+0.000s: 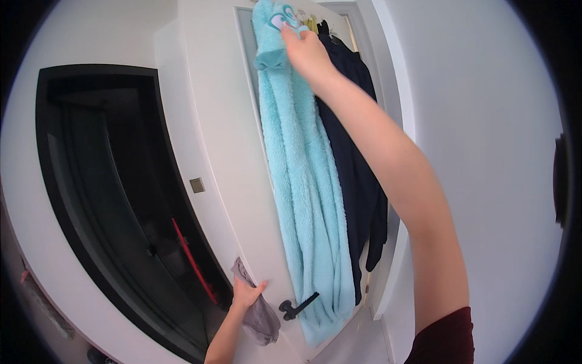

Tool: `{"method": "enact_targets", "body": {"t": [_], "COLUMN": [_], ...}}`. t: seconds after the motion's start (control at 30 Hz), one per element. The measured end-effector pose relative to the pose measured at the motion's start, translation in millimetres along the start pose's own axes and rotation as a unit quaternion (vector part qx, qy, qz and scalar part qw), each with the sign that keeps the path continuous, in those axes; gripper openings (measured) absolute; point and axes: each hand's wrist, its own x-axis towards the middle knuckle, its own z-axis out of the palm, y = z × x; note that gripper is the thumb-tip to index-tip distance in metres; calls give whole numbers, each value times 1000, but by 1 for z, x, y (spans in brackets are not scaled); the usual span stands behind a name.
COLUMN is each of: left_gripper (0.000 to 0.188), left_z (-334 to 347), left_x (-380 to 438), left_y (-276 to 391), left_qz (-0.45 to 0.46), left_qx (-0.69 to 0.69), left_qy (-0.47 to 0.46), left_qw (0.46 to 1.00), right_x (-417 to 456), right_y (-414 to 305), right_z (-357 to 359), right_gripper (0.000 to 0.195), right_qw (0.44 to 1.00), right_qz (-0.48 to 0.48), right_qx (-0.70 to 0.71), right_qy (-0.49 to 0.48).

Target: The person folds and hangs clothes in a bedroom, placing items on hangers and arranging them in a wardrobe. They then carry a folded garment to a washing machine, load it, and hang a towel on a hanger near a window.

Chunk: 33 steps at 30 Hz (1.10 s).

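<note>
A light-blue plush robe (300, 182) with embroidered eyes on its hood hangs along a white door (223, 136). Up at the hood, my right hand (305, 50) grips the plush, thumb in front; the other fingers are partly hidden. Low down at the door's edge, my left hand (248, 293) has hold of a thin grey-mauve cloth (261, 323) that droops below it, and the thumb points toward the door. Just right of that hand is a black door handle (298, 307), its lever lying in front of the robe's lower part.
Dark navy clothing (348, 136) hangs behind the robe, near metal hooks (302, 16) at the door's top. Left of the door are a wall switch (197, 185) and a black-framed doorway (97, 68) with a red pole (193, 259) inside. A white wall (482, 136) stands close on the right.
</note>
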Motion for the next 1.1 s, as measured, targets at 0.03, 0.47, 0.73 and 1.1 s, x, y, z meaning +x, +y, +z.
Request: {"method": "enact_targets", "body": {"t": [0.03, 0.47, 0.73, 1.1], "left_gripper": [99, 102, 94, 91], "left_z": [-2, -9, -5, -2], "left_x": [1, 9, 5, 6], "left_y": [2, 16, 19, 26], "left_qz": [30, 40, 10, 7], "left_qx": [11, -54, -46, -48], "left_qy": [10, 1, 13, 16], "left_qw": [999, 998, 999, 999], "right_x": [15, 119, 61, 150], "right_y": [-2, -32, 9, -11], "right_z": [1, -19, -24, -48], "right_gripper": [61, 51, 48, 67], "right_qw": [995, 959, 971, 979], "right_qz": [63, 56, 5, 122], "right_qx": [36, 273, 232, 162], "right_qy": [-73, -45, -59, -35]}}
